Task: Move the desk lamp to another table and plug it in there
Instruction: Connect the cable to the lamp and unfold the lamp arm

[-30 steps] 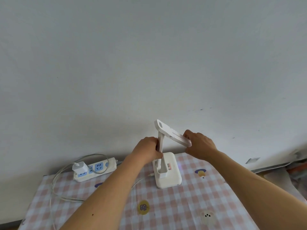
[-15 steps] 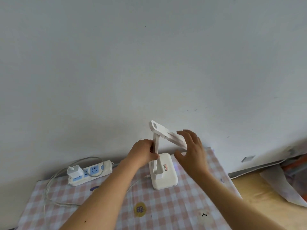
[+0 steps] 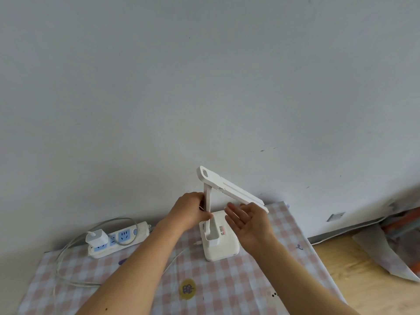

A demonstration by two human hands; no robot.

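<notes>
A white folding desk lamp point(image 3: 223, 246) stands on a table with a pink checked cloth point(image 3: 227, 283), close to the wall. Its head point(image 3: 231, 189) slopes down to the right. My left hand point(image 3: 192, 211) is closed around the lamp's upright arm. Just below the tip of the lamp head, my right hand point(image 3: 248, 221) is open, palm up, holding nothing. A white power strip point(image 3: 119, 238) lies at the back left with a white charger point(image 3: 96, 238) plugged in. A thin white cable point(image 3: 177, 258) leads from the lamp base toward it.
The plain wall rises straight behind the table. Cable loops point(image 3: 61, 264) lie on the cloth at the left. The table's right edge drops to a wooden floor point(image 3: 368, 280), where crumpled white sheets and orange items point(image 3: 400, 248) lie at far right.
My right hand has let go of the lamp head and dropped below it, opening palm up. My left hand has stayed on the upright arm. The camera has shifted a little.
</notes>
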